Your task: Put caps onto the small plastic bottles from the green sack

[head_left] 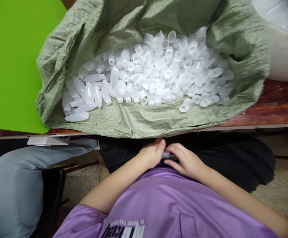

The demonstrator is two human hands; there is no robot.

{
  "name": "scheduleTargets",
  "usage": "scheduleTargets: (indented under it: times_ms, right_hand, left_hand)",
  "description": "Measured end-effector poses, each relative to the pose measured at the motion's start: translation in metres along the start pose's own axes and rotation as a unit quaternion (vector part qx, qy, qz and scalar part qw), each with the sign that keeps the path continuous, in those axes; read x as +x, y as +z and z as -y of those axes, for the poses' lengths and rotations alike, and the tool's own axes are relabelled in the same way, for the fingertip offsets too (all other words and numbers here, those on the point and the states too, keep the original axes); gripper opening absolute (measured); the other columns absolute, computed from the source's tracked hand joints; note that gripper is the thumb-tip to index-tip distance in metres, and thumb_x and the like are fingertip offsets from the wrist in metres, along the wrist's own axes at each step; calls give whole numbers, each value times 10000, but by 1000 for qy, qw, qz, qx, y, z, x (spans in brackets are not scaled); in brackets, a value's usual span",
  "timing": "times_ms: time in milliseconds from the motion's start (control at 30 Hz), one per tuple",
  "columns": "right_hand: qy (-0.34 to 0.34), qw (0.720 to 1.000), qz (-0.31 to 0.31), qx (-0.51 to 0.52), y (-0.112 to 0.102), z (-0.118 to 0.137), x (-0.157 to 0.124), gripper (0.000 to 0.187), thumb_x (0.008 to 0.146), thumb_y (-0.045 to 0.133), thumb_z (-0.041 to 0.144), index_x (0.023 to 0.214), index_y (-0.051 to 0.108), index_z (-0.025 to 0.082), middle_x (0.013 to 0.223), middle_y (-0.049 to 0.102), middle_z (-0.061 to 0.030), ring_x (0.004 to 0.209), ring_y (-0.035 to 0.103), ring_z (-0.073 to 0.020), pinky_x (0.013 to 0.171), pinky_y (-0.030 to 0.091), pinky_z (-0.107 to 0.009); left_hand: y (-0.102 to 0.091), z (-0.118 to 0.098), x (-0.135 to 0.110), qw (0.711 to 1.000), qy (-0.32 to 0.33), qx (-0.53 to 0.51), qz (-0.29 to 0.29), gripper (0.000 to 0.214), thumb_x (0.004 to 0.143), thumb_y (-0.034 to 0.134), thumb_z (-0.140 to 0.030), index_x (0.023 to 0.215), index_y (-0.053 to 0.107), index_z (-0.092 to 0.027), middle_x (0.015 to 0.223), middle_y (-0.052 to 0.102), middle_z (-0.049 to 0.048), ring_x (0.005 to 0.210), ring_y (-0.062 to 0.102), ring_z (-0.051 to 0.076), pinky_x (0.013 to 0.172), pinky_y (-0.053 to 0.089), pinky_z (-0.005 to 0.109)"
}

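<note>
Both of my hands are low at my lap, just under the table's front edge. My left hand (pixel 152 154) is closed, thumb up, around a small translucent plastic tube (pixel 166 154) whose end sticks out to the right. Facing it, my right hand (pixel 183 159) has curled fingers, with thumb and forefinger on either side of the tube's end. Something thin and dark shows in its grip, too hidden to name. Above the hands, a pale green woven sack (pixel 124 120) lies open with a heap of small translucent plastic tubes and caps (pixel 159 72) inside.
A bright green board (pixel 12 66) lies left of the sack on the reddish wooden table (pixel 280 102). A white, plastic-covered bulky thing (pixel 282 43) stands at the upper right. Another person's leg in jeans (pixel 17 185) is at the left, by a dark chair (pixel 51 195).
</note>
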State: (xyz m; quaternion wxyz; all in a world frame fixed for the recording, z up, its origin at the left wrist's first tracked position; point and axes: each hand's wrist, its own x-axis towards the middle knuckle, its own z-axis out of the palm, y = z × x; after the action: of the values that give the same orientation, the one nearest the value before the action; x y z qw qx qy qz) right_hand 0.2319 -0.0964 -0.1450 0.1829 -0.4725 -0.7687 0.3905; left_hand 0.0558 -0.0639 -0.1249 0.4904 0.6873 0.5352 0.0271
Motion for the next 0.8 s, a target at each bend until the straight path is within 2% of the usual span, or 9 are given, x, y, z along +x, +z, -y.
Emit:
scheduleTargets:
  times_ms: [67, 133, 300, 367, 467, 533, 600, 700, 800]
  right_hand:
    - [7, 1000, 16, -7, 1, 1, 2, 279, 881, 420, 401, 903, 587, 179, 859, 625, -75, 776, 598, -171, 703, 489, -304]
    - [48, 999, 25, 2, 2, 2, 3, 360, 925, 305, 375, 793, 579, 184, 717, 605, -44, 654, 581, -145, 630, 481, -281]
    - [-39, 999, 8, -24, 3, 0, 2, 306, 845, 465, 442, 938, 568, 169, 868, 593, -90, 798, 554, -193, 735, 455, -343]
    - [12, 997, 28, 66, 4, -2, 2, 289, 808, 510, 461, 791, 569, 178, 747, 548, -53, 730, 506, -175, 722, 427, -332]
    - [141, 952, 60, 265, 11, -4, 4, 398, 754, 525, 548, 595, 472, 188, 610, 446, 4, 612, 420, -126, 614, 396, -267]
    - [192, 920, 93, 329, 16, -4, 6, 478, 781, 424, 602, 530, 379, 197, 502, 350, 41, 481, 332, -92, 478, 341, -231]
    - [223, 893, 140, 364, 21, -3, 9, 500, 804, 323, 619, 507, 292, 218, 421, 238, 78, 380, 213, -72, 372, 252, -216]
    - [257, 855, 197, 405, 26, 0, 12, 476, 813, 237, 600, 503, 216, 240, 380, 172, 97, 320, 142, -70, 308, 187, -218]
    - [271, 849, 199, 408, 28, 3, 14, 471, 833, 161, 569, 501, 224, 242, 383, 200, 84, 314, 173, -79, 308, 207, -228]
  left_hand:
    - [0, 1, 0, 1000, 3, -12, 3, 720, 869, 53, -598, 1106, 570, -156, 724, 638, 57, 833, 603, 212, 708, 396, 277]
    - [0, 1, -1, 1000, 5, -26, 10, 703, 870, 79, -599, 1083, 587, -162, 615, 600, 36, 799, 605, 210, 697, 394, 275]
    - [-2, -3, -5, 999, -18, -42, 0, 680, 888, 76, -559, 1152, 559, -159, 536, 562, 11, 720, 605, 195, 696, 394, 279]
    - [-4, -3, -7, 999, 14, -31, 19, 653, 893, 105, -549, 1221, 506, -153, 640, 613, 33, 755, 612, 195, 712, 399, 279]
    - [-6, -3, -9, 995, 69, 27, 68, 699, 835, 299, -611, 1356, 335, -147, 784, 646, 67, 790, 623, 237, 692, 417, 300]
    - [-7, -2, -9, 991, 73, 75, 81, 925, 677, 515, -675, 1395, 243, -158, 847, 649, 84, 813, 627, 284, 678, 429, 317]
    - [-6, 0, -10, 990, 63, 106, 74, 1087, 540, 637, -674, 1405, 208, -174, 897, 648, 100, 843, 626, 318, 689, 441, 336]
    - [-4, 3, -10, 986, 81, 133, 65, 986, 625, 640, -555, 1411, 180, -180, 909, 650, 98, 838, 630, 304, 715, 450, 347]
    - [-6, 9, -7, 977, 119, 174, 42, 760, 735, 564, -321, 1402, 225, -187, 989, 640, 109, 890, 615, 278, 785, 439, 354]
